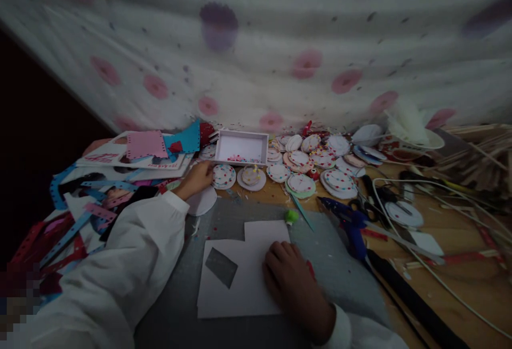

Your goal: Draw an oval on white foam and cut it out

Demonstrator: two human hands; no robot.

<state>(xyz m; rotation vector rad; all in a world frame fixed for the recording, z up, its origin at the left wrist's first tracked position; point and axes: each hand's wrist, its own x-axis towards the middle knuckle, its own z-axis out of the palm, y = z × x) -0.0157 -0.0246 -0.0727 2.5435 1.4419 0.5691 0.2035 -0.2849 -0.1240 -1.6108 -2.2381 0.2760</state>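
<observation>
My left hand (pixel 199 179) reaches to the row of paper discs at the back, its fingers bent and close together. Its fingertips are beside a white disc stack dotted with red and blue beads (pixel 224 176); whatever they pinch is hidden. Below that hand lies a plain white disc (pixel 202 202). My right hand (pixel 288 274) rests, fingers curled, on a white card sheet (pixel 228 303) with a rectangular cutout and a notched top edge. A bit of something red (pixel 310 269) shows beside its fingers; its kind is hidden.
A shallow white box (pixel 242 145) holds small coloured beads. Several decorated disc stacks (pixel 339 181) crowd right of it. A blue glue gun (pixel 354 231), scissors (pixel 364 210) and a white cable (pixel 436 274) lie right. Felt scraps (pixel 146 144) pile left. A grey mat (pixel 336 279) covers the front.
</observation>
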